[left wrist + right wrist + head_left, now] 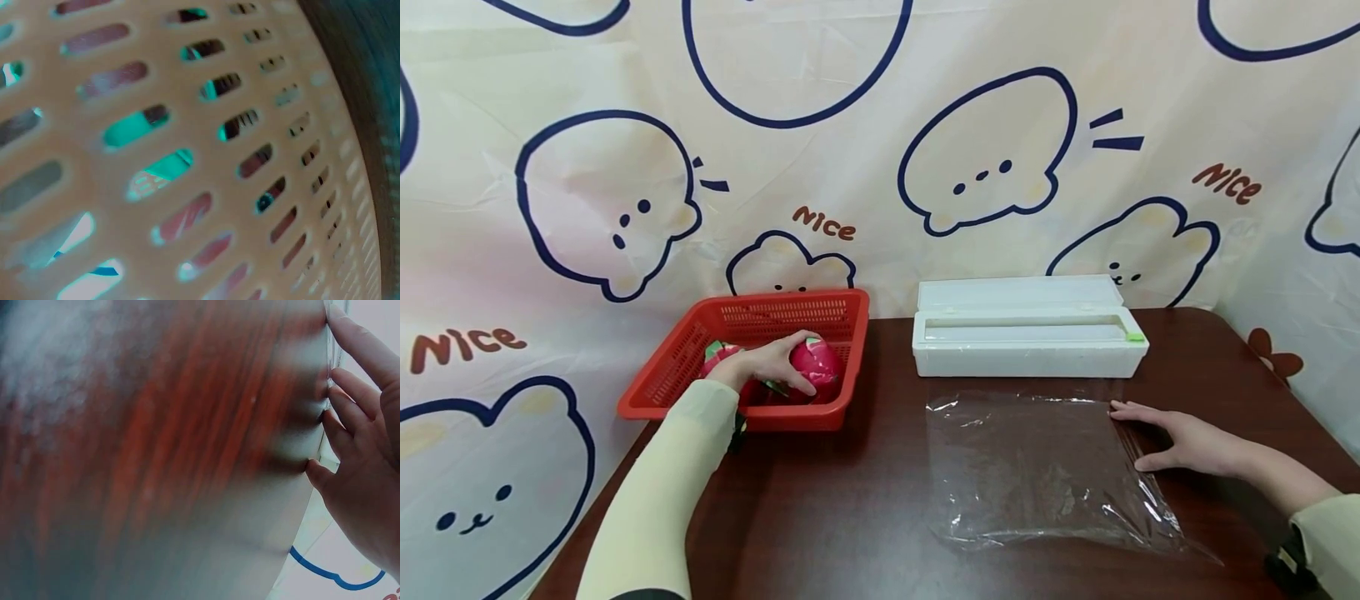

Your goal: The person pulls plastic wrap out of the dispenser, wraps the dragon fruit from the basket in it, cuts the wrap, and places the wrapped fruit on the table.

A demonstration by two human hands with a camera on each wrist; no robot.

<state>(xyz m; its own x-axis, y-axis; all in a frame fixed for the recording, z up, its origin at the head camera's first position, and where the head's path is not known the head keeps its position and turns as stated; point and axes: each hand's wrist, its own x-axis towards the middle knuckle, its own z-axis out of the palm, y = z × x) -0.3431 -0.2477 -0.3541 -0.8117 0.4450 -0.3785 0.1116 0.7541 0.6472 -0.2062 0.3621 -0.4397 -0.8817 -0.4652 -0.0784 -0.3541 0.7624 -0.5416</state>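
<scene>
In the head view my left hand (766, 363) reaches into a red slotted plastic basket (797, 418) and grips a pink dragon fruit (822, 360), thumb on the near side. A second dragon fruit (718, 353) with green tips lies partly behind that hand. The left wrist view is filled by the basket wall (175, 106), with pink and green showing through its slots; the hand is hidden there. On the right, my right hand (1197, 443) touches the right edge of a clear plastic film sheet (1030, 467) laid flat. Its fingers (359, 344) are spread, fingertips down on the surface.
A white cling film dispenser box (1030, 360) stands with its lid raised behind the film, a green piece (1135, 337) at its right end. The dark wooden table (820, 508) meets a patterned cloth backdrop (865, 167) at the back.
</scene>
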